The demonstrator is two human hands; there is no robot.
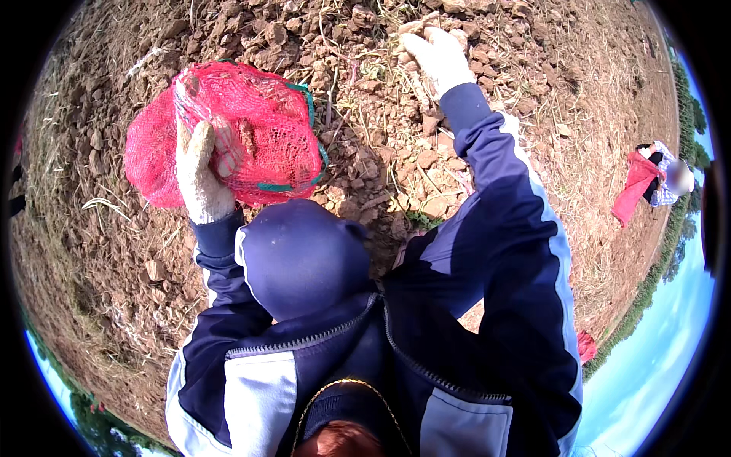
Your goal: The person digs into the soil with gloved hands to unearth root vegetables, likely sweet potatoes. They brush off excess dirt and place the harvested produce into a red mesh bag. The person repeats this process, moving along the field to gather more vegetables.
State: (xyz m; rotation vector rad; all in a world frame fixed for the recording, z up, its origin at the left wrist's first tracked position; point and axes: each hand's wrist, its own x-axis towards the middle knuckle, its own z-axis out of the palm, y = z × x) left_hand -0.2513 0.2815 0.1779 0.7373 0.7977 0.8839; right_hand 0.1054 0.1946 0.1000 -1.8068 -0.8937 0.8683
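My left hand [201,171], in a soiled cream knit glove, is closed on the gathered edge of a red mesh sack [274,134]. The sack rests on the soil at the left, bulging, with a green drawstring along its right side; what is inside is hard to make out through the mesh. Ahead and to the right, my right hand [437,57], in a similar glove, reaches down to the clods with its fingers bent. Its fingertips are by a tan, elongated piece [420,24] among dry stalks. Whether the fingers grip it is unclear.
Loose brown clods [365,165] and dry stalks cover the field floor. My bent knee [305,257] stands close behind the sack. Far right, another person [665,177] holds a long red sack [635,183]. A red bag [586,347] lies at the lower right.
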